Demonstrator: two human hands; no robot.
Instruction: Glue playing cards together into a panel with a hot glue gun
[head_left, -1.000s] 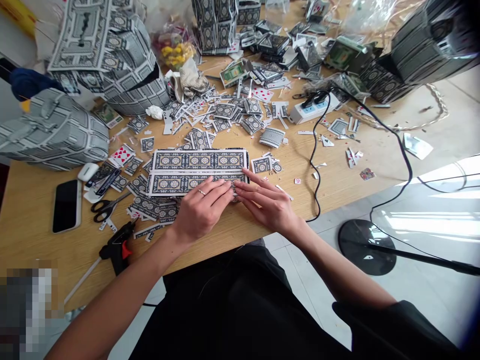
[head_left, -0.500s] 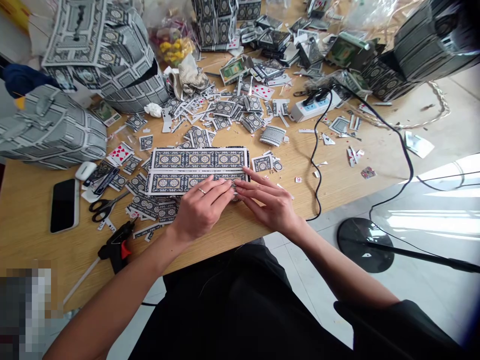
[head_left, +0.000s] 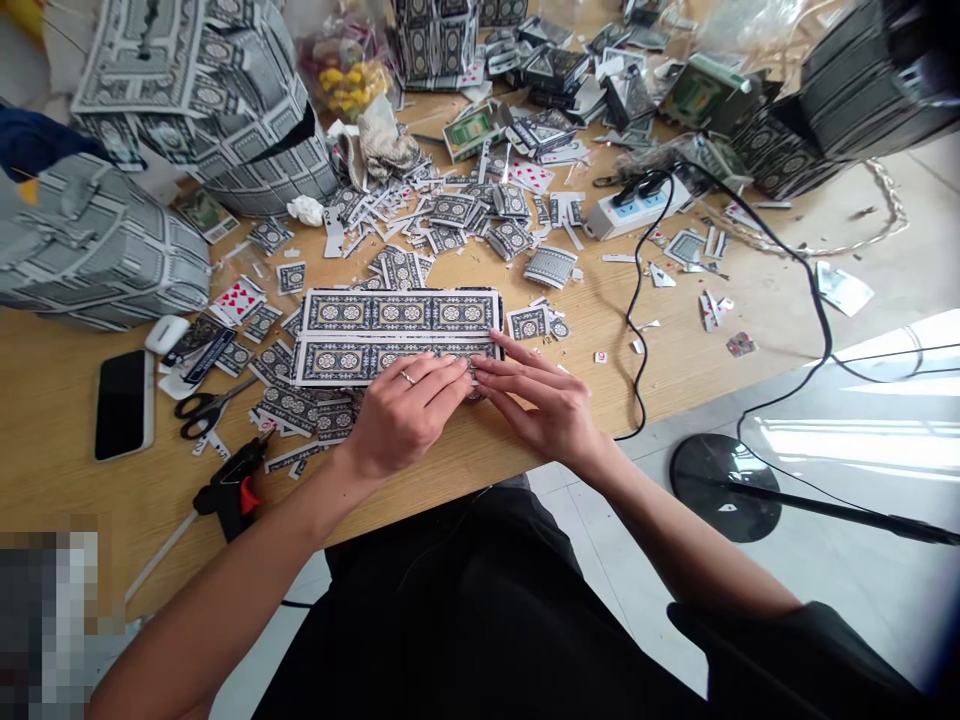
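Observation:
A rectangular panel of patterned playing cards (head_left: 402,312) lies on the wooden table, in two rows with a white strip between them. My left hand (head_left: 405,405), a ring on one finger, rests its closed-together fingers on the panel's lower right part. Beside it, my right hand (head_left: 544,400) grips the panel's lower right corner, its index finger stretched along the right edge. The fingertips of both hands almost meet. What lies under them is hidden. Cut cards (head_left: 300,410) lie partly beneath the panel's left side.
Scissors (head_left: 208,408), a phone (head_left: 124,405) and a glue gun (head_left: 232,488) lie at the left. Card-woven bags (head_left: 97,245) stand at the back left. Behind the panel are loose folded cards (head_left: 452,210) and a power strip (head_left: 637,208) with black cables.
The whole view has shifted slightly. Both hands keep nearly the same place and pose on the panel.

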